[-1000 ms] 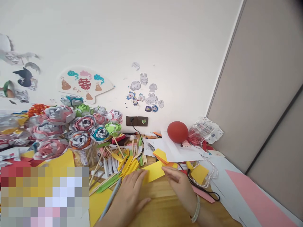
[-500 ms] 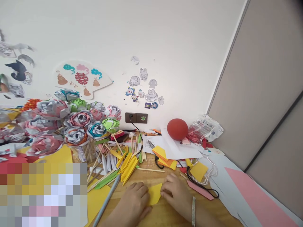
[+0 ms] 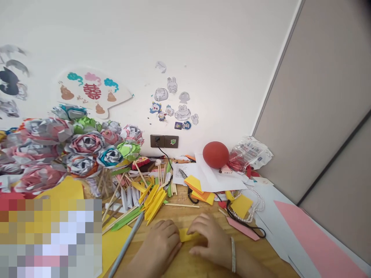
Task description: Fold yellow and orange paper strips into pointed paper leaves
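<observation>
A small piece of yellow paper (image 3: 184, 234) lies on the wooden table (image 3: 185, 266) between my hands, showing as a narrow strip. My left hand (image 3: 165, 239) rests over its left end, fingers curled and pressed together on it. From the right, my right hand (image 3: 208, 236) reaches over the other end with thumb and fingers apart, the fingertips at the paper. A bracelet (image 3: 233, 255) circles the right wrist. Just beyond the left hand lies a pile of folded yellow paper strips (image 3: 154, 202).
Folded paper flowers (image 3: 87, 143) crowd the left side. Wooden sticks (image 3: 181, 205) and scissors (image 3: 193, 197) lie behind my hands. A red balloon (image 3: 216, 154) sits on white paper at the back. Right of me are a pink strip (image 3: 242, 228), a pearl string (image 3: 259, 204) and large pale sheets (image 3: 271, 231).
The yellow paper showed as a broader sheet and now shows as a narrower strip. My right hand's thumb and fingers have spread apart. The view has shifted slightly to the right.
</observation>
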`<control>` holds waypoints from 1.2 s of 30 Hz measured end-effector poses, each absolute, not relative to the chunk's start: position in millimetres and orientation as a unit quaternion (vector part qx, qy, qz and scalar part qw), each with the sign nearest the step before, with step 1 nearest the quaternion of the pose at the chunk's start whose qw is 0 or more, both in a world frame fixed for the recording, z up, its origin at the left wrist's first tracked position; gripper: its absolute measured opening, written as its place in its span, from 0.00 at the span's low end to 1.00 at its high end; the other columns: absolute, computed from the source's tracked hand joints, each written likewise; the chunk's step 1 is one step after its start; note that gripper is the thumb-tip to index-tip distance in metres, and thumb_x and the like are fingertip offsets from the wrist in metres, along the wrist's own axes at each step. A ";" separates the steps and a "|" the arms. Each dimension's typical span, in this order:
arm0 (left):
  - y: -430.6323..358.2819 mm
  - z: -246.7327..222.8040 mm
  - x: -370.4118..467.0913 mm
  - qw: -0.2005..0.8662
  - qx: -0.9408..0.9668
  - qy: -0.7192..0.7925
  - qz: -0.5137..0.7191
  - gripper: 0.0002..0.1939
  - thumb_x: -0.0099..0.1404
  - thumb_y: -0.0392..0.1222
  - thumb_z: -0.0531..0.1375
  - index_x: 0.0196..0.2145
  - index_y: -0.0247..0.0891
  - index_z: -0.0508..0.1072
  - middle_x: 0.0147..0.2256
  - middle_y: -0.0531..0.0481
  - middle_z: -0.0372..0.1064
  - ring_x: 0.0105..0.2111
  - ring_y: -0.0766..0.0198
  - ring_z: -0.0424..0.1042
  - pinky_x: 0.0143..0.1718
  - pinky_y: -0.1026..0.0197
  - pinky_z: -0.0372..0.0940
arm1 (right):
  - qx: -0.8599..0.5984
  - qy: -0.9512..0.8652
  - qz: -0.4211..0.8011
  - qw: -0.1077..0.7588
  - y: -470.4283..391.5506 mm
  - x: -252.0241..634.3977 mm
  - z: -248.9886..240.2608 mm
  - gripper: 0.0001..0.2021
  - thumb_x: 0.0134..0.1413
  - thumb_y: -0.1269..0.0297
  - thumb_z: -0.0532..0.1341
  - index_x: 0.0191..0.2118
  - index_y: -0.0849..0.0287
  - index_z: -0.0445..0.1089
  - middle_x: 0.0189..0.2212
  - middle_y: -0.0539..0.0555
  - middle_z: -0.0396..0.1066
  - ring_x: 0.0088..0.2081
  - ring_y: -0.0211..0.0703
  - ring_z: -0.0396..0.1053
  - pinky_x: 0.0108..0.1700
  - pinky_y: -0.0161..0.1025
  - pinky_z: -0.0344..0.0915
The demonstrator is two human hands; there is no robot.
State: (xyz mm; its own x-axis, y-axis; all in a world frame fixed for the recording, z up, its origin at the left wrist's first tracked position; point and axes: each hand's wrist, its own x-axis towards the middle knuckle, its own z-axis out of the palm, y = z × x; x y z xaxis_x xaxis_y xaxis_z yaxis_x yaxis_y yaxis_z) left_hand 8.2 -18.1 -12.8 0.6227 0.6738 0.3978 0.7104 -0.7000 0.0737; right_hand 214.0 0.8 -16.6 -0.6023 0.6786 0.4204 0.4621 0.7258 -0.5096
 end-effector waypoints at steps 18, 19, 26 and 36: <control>-41.8 -41.3 29.5 0.256 -0.872 -0.335 -0.248 0.11 0.65 0.38 0.50 0.40 0.38 0.71 0.39 0.48 0.73 0.40 0.55 0.69 0.40 0.54 0.63 | -0.454 -0.842 0.163 0.243 -2.1 210.2 -14.7 0.10 0.49 0.73 0.61 0.40 0.58 0.72 0.37 0.53 0.68 0.41 0.45 0.63 0.44 0.40 0.59; -41.8 -41.7 28.9 0.258 -0.871 -0.342 -0.239 0.11 0.65 0.38 0.50 0.40 0.37 0.71 0.40 0.48 0.73 0.40 0.55 0.69 0.40 0.55 0.63 | -0.452 -0.843 0.158 0.244 -2.4 209.9 -14.4 0.11 0.49 0.73 0.61 0.41 0.57 0.72 0.38 0.54 0.68 0.41 0.45 0.63 0.44 0.40 0.58; -42.1 -50.0 27.6 0.275 -0.845 -0.382 -0.255 0.13 0.64 0.45 0.52 0.39 0.40 0.73 0.40 0.49 0.74 0.44 0.52 0.68 0.43 0.53 0.61 | -0.446 -0.847 0.149 0.248 -0.8 208.0 -15.5 0.12 0.48 0.74 0.61 0.40 0.57 0.71 0.38 0.53 0.66 0.43 0.44 0.61 0.46 0.40 0.57; -46.6 -51.4 22.3 0.216 -0.874 -0.423 -0.101 0.20 0.63 0.41 0.51 0.53 0.37 0.67 0.52 0.43 0.67 0.51 0.50 0.65 0.46 0.52 0.62 | -0.462 -0.841 0.150 0.239 1.2 208.9 -18.8 0.07 0.49 0.74 0.60 0.36 0.59 0.69 0.36 0.52 0.67 0.41 0.44 0.62 0.44 0.40 0.57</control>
State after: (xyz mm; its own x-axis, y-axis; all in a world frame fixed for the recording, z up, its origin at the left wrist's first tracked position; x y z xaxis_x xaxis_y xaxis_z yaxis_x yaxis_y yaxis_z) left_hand 22.3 -46.6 -51.4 0.6224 0.6952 0.3595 0.7826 -0.5496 -0.2923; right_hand 208.9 1.2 -18.8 -0.4584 0.8491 0.2625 0.7061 0.5273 -0.4727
